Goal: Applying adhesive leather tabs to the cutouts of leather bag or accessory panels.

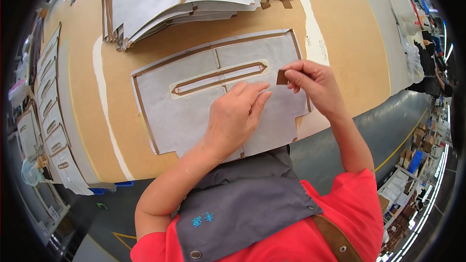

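A grey-white fabric panel (179, 121) with brown edging lies flat on the table before me. Across its middle runs a long slot (221, 78), framed in brown on a pale oval backing. Between the thumb and fingers of my right hand (313, 83), a small dark brown rectangular patch (281, 77) is pinched just above the panel's right part. My left hand (237, 114) hovers over the panel below the slot's right half. Its thumb and forefinger point toward the patch with a small gap between them, and nothing shows in it.
A stack of similar grey-white panels (150, 0) with brown edges stands at the far side. More slotted pieces (51, 102) overlap in a row along the left. White strips (104, 92) run across the tan table (349, 43). A clear plastic bag (415, 63) hangs at the right edge.
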`<state>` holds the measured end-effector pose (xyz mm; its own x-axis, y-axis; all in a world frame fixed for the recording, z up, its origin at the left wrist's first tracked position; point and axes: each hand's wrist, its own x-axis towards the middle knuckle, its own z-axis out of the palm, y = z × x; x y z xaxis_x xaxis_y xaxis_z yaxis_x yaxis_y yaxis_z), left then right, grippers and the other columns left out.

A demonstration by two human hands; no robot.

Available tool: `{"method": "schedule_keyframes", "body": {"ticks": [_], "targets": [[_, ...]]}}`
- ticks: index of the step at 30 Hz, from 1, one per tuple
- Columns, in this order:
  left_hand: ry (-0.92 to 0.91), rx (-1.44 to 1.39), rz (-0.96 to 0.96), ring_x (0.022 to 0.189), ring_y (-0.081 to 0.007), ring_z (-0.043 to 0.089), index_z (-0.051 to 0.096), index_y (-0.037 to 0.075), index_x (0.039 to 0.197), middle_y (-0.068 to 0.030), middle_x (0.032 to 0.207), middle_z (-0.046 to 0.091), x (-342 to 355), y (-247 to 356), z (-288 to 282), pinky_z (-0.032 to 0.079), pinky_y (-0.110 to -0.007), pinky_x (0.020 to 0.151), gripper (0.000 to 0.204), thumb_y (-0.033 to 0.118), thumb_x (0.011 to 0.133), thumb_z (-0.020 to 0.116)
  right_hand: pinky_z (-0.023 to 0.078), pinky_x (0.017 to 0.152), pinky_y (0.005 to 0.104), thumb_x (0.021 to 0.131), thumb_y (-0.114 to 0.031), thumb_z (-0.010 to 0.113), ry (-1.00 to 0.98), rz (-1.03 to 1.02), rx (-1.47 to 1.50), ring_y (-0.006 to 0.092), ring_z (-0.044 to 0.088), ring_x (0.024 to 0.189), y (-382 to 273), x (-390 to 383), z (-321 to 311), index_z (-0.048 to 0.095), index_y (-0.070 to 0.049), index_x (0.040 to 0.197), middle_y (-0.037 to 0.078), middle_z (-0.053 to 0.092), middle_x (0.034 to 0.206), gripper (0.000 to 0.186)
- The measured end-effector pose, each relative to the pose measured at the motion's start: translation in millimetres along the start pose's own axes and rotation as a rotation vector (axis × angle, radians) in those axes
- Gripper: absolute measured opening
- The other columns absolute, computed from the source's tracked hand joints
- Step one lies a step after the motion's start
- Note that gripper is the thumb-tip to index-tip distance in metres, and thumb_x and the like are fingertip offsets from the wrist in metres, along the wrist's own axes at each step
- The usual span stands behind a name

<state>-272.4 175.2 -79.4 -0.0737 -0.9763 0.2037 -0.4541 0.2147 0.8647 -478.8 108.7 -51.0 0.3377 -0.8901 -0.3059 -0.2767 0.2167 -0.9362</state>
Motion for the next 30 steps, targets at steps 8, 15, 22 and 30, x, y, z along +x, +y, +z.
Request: {"method": "schedule_keyframes", "body": {"ticks": [8, 15, 22, 30], "targets": [[-0.069, 0.432, 0.322, 0.075, -0.0186, 0.067, 0.073, 0.01, 0.107, -0.0034, 0.104, 0.067, 0.5, -19.5, 2.5, 0.056, -0.031, 0.062, 0.027, 0.013, 0.081, 0.077, 0.047, 0.053, 0.0211, 0.094, -0.024, 0.068, -0.103, 0.073, -0.095, 0.0059, 0.057, 0.063, -9.7, 39.6, -10.8, 0.066, -0.003, 0.093, 0.0, 0.064, 0.077, 0.021], [-0.095, 0.474, 0.338, 0.077, -0.0171, 0.068, 0.072, 0.008, 0.103, -0.0039, 0.11, 0.069, 0.0, -26.4, 5.2, 0.056, -0.03, 0.063, 0.025, 0.012, 0.079, 0.076, 0.042, 0.048, 0.0203, 0.094, -0.023, 0.068, -0.203, 0.238, -0.158, 0.0043, 0.051, 0.053, -16.3, 56.5, -4.7, 0.065, -0.005, 0.09, -0.001, 0.06, 0.068, 0.019], [-0.088, 0.449, 0.343, 0.076, -0.017, 0.068, 0.071, 0.006, 0.101, -0.0044, 0.109, 0.07, -0.2, -29.1, 3.9, 0.055, -0.029, 0.062, 0.022, 0.012, 0.08, 0.074, 0.039, 0.047, 0.02, 0.094, -0.022, 0.067, -0.209, 0.298, -0.159, 0.0038, 0.049, 0.049, -14.1, 61.5, 1.5, 0.065, -0.005, 0.089, -0.001, 0.06, 0.064, 0.018], [-0.114, 0.447, 0.344, 0.069, -0.0143, 0.064, 0.071, 0.006, 0.104, -0.0027, 0.116, 0.068, -0.7, -27.5, 2.4, 0.053, -0.028, 0.059, 0.024, 0.01, 0.081, 0.072, 0.038, 0.046, 0.0199, 0.094, -0.022, 0.067, -0.188, 0.303, -0.17, 0.0035, 0.049, 0.049, -12.0, 60.9, 1.0, 0.065, -0.005, 0.09, -0.001, 0.06, 0.064, 0.018]]}}
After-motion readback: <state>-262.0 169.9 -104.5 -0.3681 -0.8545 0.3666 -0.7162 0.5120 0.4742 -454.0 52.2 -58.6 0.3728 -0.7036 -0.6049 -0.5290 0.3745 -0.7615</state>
